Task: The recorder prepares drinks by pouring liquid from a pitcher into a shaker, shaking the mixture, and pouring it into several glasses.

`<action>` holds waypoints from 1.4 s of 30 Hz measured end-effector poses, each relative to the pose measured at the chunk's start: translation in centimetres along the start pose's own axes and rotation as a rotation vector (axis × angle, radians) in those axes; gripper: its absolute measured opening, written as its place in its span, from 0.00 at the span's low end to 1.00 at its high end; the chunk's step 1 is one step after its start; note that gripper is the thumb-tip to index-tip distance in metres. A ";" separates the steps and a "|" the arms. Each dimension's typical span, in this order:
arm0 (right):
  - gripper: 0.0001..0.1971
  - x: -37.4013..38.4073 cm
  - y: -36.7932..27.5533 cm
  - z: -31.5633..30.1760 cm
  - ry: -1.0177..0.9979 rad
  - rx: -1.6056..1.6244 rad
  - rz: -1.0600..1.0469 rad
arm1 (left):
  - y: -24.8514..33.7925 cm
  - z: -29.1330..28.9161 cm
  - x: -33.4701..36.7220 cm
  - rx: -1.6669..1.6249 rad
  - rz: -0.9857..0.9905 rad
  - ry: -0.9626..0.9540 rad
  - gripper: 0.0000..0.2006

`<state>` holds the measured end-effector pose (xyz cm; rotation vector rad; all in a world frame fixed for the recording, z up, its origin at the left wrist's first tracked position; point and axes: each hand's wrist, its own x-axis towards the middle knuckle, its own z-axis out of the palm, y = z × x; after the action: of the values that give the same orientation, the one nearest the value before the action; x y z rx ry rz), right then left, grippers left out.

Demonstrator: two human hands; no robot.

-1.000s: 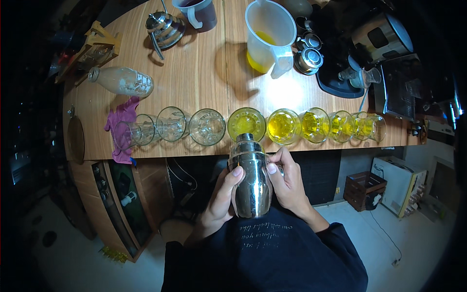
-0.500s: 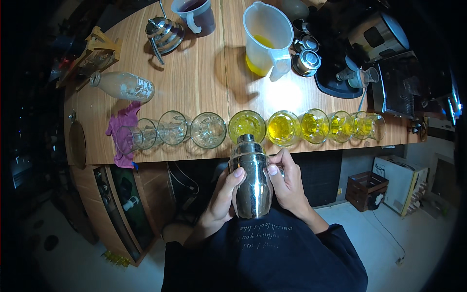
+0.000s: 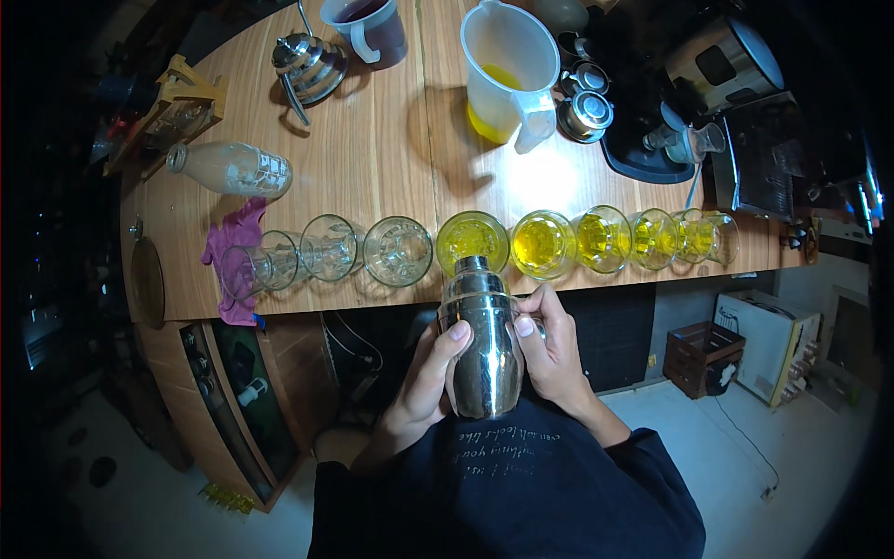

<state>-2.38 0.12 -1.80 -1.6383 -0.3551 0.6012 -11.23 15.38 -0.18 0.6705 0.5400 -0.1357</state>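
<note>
A silver cocktail shaker (image 3: pixel 485 349) is tilted away from me, its narrow neck at the near rim of a glass of pale yellow-green liquid (image 3: pixel 473 235). My left hand (image 3: pixel 430 377) is closed round the shaker's left side, thumb on top. On the other side my right hand (image 3: pixel 551 349) is closed against it, thumb pressed to the metal and fingers curled; part of its grip is hidden. Right of that glass runs a row of glasses holding brighter yellow liquid, starting with the nearest yellow glass (image 3: pixel 543 246). To the left stand several clear glasses (image 3: pixel 399 252) without coloured liquid.
Beyond the row stand a plastic jug (image 3: pixel 510 56) with yellow liquid, a jug (image 3: pixel 380 42) of dark liquid, a steel kettle (image 3: pixel 312 70) and metal coffee filters (image 3: pixel 586 114). A glass bottle (image 3: pixel 228 170) lies at left near a purple cloth (image 3: pixel 238 233). A black tray (image 3: pixel 643 163) sits right.
The view has shifted very slightly. Both hands and the shaker keep the same position over the glass.
</note>
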 end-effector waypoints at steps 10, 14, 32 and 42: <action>0.24 -1.4 8.9 1.1 0.028 0.153 -0.205 | -1.7 -2.8 1.0 0.408 0.170 -0.099 0.39; 0.28 -0.8 11.2 1.5 0.031 0.149 -0.326 | -2.4 -3.9 1.4 0.601 0.290 -0.130 0.44; 0.13 0.7 3.7 5.7 -0.118 0.098 -0.115 | 1.1 -6.2 -2.4 0.402 0.303 0.038 0.33; 0.10 0.6 -0.9 7.7 -0.039 -0.038 -0.001 | 3.6 -7.0 -3.3 0.128 0.103 -0.031 0.28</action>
<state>-6.17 6.96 -1.58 -1.6650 -0.3979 0.6297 -16.03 22.39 -0.97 0.8182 0.4689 -0.0843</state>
